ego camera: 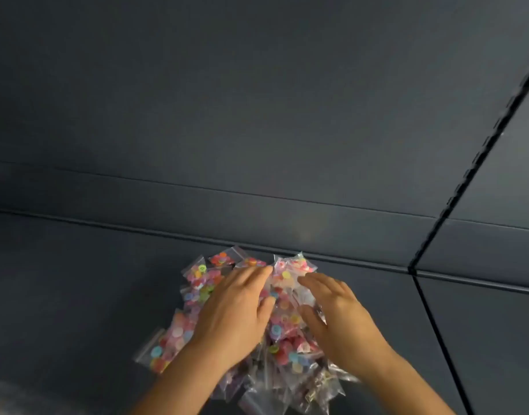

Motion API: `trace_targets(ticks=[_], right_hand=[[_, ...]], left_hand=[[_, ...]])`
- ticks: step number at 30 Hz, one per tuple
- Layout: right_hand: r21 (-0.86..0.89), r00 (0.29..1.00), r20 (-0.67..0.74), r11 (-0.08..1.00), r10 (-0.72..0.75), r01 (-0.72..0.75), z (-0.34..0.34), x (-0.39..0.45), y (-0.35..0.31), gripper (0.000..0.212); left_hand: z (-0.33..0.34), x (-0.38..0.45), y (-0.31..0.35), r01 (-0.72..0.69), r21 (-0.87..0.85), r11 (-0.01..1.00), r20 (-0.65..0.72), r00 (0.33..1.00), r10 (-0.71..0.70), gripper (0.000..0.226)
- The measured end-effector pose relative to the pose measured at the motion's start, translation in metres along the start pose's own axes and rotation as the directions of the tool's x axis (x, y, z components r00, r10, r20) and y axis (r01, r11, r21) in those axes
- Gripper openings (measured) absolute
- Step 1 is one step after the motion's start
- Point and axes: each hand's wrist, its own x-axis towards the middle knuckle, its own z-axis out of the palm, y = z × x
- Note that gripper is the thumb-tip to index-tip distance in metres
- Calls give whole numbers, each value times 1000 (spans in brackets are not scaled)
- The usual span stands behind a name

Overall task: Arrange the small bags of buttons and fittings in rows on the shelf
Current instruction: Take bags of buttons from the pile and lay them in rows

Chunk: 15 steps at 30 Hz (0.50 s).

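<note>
Both hands rest on bags near shelf's back edge.

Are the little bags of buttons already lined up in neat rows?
No, the bags of buttons lie in one jumbled, overlapping heap on the dark shelf, with the left hand and right hand resting on it.

Dark slate panel wall, black vertical seam

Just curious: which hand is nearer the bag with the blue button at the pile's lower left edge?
Left. The left hand lies on the pile just right of that bag; the right hand rests across the pile, farther away.
</note>
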Motion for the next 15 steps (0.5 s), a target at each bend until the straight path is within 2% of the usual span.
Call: trace_targets(ticks=[3, 7, 12, 15], right_hand=[[-6, 1000, 1, 1000, 21, -21, 6, 17, 8, 51], [-8, 992, 93, 997, 83, -83, 15, 26, 12, 51], [30, 992, 89, 995, 91, -94, 19, 23, 14, 41], [83, 992, 14, 989, 125, -126, 20, 22, 11, 47]], left_hand=[[14, 11, -10, 5, 45, 999, 47, 999, -7, 56], [25, 14, -12, -30, 98, 995, 154, 988, 15, 64], [27, 15, -14, 7, 52, 999, 115, 993, -13, 59], [25, 18, -13, 43, 16, 999, 87, 995, -44, 62]])
